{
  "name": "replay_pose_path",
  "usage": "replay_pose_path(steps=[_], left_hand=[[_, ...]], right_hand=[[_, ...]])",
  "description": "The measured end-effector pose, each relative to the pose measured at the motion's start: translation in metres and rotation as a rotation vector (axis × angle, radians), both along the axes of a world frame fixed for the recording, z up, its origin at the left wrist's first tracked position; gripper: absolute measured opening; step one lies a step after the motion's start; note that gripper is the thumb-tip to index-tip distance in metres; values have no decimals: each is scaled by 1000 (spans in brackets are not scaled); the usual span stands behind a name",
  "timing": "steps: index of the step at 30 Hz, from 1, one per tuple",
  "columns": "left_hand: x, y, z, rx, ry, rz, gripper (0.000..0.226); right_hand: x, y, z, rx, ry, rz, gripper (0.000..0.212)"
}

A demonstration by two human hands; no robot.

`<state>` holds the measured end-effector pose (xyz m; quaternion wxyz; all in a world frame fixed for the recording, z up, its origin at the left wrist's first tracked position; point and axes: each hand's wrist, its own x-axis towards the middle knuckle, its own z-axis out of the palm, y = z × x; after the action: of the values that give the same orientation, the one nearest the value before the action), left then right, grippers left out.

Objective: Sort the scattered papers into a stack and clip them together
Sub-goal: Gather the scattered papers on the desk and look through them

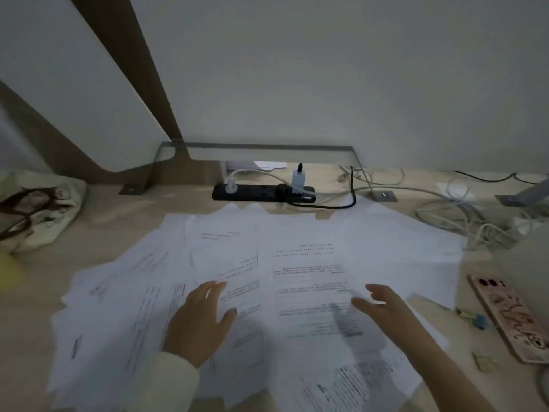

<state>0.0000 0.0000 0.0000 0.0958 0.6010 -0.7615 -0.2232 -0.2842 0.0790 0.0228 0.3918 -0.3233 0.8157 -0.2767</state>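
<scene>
**Papers: loose spread on desk, both hands above**

Papers (300, 257) lie scattered across the centre of the light wooden desk (124, 212), not stacked. The sheets are white, printed with blocks of small dark text, and overlap at differing angles; several corners fan out along the far edge and the near-left edge. Text orientation varies from sheet to sheet. The print is too blurred to read.

Left hand (199, 319) is over the near-left part of the spread, palm down, fingers extended and together, thumb splayed to the side; it grips nothing. A cream sleeve (169, 382) covers the wrist. Right hand (383, 307) is over the near-right part, fingers slightly spread and relaxed, holding nothing. Whether either palm presses the sheets cannot be told.

Near the right edge of the spread are small clips (475, 318), one blue, with a yellowish clip (484, 362) nearer the viewer. A phone (511, 319) in a pink patterned case lies just beside them. Behind the sheets sits a black power strip (263, 192) with plugs and tangled cables (463, 215). A printed cloth bag (38, 209) rests at far left.
</scene>
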Motion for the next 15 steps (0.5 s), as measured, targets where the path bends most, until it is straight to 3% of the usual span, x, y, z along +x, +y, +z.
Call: replay_pose_path(steps=[4,8,12,15], left_hand=[[7,29,-33,52,-60,211,93],[0,34,-42,19,48,316,106],[-10,24,-32,184,117,338,111],[-14,17,-26,262,144,357,100]], right_hand=[[15,5,-31,119,323,54,82],[23,10,-41,112,522,74,79],[22,9,-46,68,393,-16,75],[19,11,-48,-70,223,-96,47]])
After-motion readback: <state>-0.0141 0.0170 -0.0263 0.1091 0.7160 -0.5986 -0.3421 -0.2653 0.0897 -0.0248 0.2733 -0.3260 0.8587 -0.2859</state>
